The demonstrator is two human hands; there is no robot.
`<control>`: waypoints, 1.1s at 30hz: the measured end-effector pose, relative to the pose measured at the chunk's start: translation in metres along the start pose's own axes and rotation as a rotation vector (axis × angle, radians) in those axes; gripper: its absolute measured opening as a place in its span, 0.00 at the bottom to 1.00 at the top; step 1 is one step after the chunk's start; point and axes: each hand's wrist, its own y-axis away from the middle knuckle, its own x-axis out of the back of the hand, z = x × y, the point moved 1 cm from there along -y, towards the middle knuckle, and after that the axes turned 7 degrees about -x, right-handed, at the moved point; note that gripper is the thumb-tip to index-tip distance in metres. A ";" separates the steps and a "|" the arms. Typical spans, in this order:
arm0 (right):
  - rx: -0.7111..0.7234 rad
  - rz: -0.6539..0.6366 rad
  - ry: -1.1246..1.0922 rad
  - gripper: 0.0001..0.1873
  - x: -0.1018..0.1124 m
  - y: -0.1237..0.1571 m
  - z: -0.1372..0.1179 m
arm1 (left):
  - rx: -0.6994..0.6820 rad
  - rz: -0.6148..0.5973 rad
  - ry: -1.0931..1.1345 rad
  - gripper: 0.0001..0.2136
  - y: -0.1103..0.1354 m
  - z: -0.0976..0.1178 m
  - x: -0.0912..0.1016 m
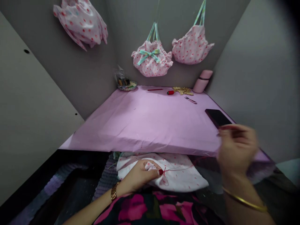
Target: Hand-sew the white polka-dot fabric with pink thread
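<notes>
Spotted white fabric point(185, 179) lies across my lap, below the table's front edge. My left hand point(146, 172) is closed on a gathered fold of it, thumb pressed near a knot of red stitching. From there a red thread point(178, 169) runs right and up toward my right hand point(237, 147). That hand is raised over the table's right front corner, fingertips pinched together and smeared by motion. Any needle in its fingers is too small and blurred to make out.
A pink-covered table point(145, 122) bears a phone point(217, 117), thread snips point(190, 100), a red spool point(170, 92), a red pencil-like stick point(154, 90), small wooden pieces point(182, 90), a pink bottle point(202, 82) and a basket point(127, 87). Spotted sewn pieces point(152, 64) hang behind.
</notes>
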 end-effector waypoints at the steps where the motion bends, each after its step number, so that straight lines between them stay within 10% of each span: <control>1: -0.011 -0.112 0.009 0.10 -0.010 0.012 0.004 | 0.005 0.007 -0.002 0.09 0.001 0.001 0.000; 5: -0.270 -0.944 0.016 0.09 -0.040 0.057 0.011 | 0.014 0.009 0.050 0.09 0.002 0.004 0.000; 8: -0.335 -1.198 0.037 0.09 -0.046 0.072 0.008 | 0.016 0.006 0.058 0.09 0.002 0.004 0.000; 22: -0.181 -1.137 0.074 0.08 -0.045 0.073 0.007 | 0.017 0.016 0.031 0.10 0.000 0.006 -0.001; 33: -0.085 -0.306 -0.030 0.06 -0.022 0.027 0.018 | 0.002 0.024 -0.024 0.07 0.002 0.003 0.001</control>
